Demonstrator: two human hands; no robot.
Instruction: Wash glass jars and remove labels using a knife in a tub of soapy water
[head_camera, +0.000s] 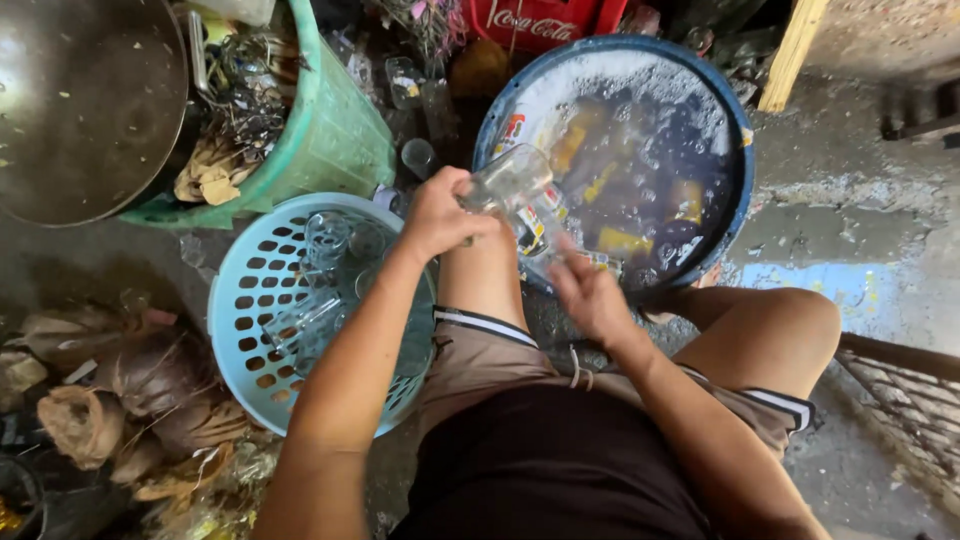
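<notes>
Soaking bottles fill the soapy blue tub.

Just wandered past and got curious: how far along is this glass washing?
Done: several clear glasses already lie in the light blue basket. In hand: the left hand holds a glass over the soapy blue tub, the right hand just below it. Left: bottles and more items soak in the suds.

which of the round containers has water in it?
The blue tub at top right: it holds soapy water with bottles floating. The light-blue basket holds only glasses, and the green bin holds scrap.
</notes>
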